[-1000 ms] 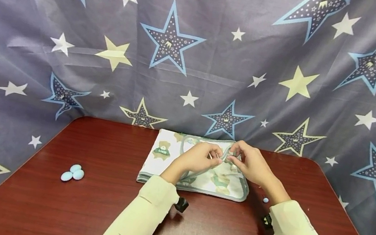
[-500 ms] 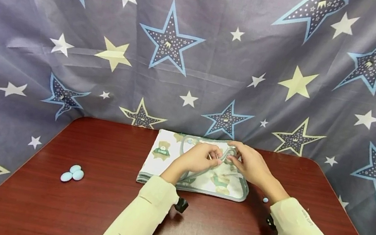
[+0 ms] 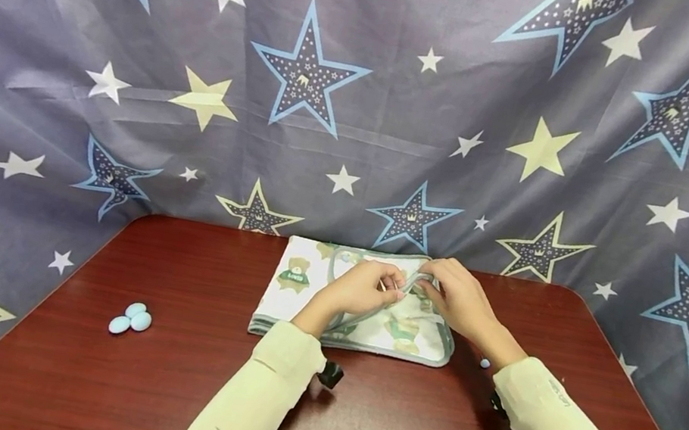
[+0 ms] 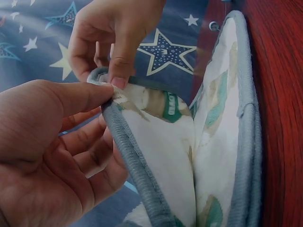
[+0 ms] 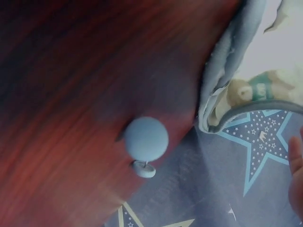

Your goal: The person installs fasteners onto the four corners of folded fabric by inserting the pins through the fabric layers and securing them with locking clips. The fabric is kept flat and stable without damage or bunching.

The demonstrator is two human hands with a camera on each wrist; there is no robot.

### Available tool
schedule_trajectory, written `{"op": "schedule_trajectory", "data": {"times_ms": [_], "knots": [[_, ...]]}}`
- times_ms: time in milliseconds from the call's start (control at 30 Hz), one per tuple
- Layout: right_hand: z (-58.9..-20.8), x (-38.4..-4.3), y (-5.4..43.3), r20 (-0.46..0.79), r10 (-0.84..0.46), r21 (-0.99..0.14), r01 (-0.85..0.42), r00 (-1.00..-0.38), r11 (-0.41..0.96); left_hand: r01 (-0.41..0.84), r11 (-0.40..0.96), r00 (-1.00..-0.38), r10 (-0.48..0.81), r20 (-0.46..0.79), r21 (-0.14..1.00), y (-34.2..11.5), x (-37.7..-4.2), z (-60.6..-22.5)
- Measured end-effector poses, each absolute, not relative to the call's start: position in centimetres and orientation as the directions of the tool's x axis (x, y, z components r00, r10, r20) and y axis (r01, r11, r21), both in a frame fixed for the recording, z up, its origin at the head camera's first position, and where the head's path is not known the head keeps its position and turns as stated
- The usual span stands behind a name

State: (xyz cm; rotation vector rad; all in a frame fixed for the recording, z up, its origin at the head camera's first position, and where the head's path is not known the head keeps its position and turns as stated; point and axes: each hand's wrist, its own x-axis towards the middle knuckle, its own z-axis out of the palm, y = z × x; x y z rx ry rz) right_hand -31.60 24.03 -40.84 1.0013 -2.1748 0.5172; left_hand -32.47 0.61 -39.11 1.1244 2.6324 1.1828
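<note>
I saw the left hand (image 3: pixel 366 288) and right hand (image 3: pixel 460 297), close together, each pinching the grey edging (image 4: pixel 135 165) of a folded bear-print cloth (image 3: pixel 399 334).

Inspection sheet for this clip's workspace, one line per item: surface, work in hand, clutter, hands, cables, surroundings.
Surface: reddish-brown wood-grain table, with a pale sheen near the front middle.
Job's things: folded white cloth with a bear print and grey-green edging, lying near the table's far edge, part of it lifted.
Clutter: three pale blue oval pieces together on the left; one small round blue piece beside the right forearm.
Hands: left hand and right hand both pinch the cloth's lifted edge, close together.
Cables: nothing seen.
Surroundings: star-print fabric hangs behind the table and along both sides.
</note>
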Motion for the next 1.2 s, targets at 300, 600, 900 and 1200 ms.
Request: {"op": "schedule_trajectory", "data": {"times_ms": [300, 600, 900, 1200], "knots": [[-40.6, -31.4, 23.3, 0.721, -0.544, -0.043, -0.811, -0.43, 0.584, 0.592, 0.443, -0.735, 0.639, 0.227, 0.673, 0.5, -32.5, -39.0], [-40.5, -31.1, 23.4, 0.723, -0.54, -0.052, -0.813, -0.431, 0.579, 0.612, 0.45, -0.727, 0.643, 0.24, 0.651, 0.3, -32.2, -38.4], [-40.2, -31.1, 23.3, 0.689, -0.587, -0.003, -0.811, -0.426, 0.585, 0.653, 0.514, -0.716, 0.659, 0.231, 0.555, -1.8, -32.3, -38.0], [-40.2, -31.0, 23.1, 0.647, -0.626, 0.023, -0.809, -0.435, 0.587, 0.664, 0.606, -0.726, 0.661, 0.187, 0.438, -7.5, -32.3, -37.4]]}}
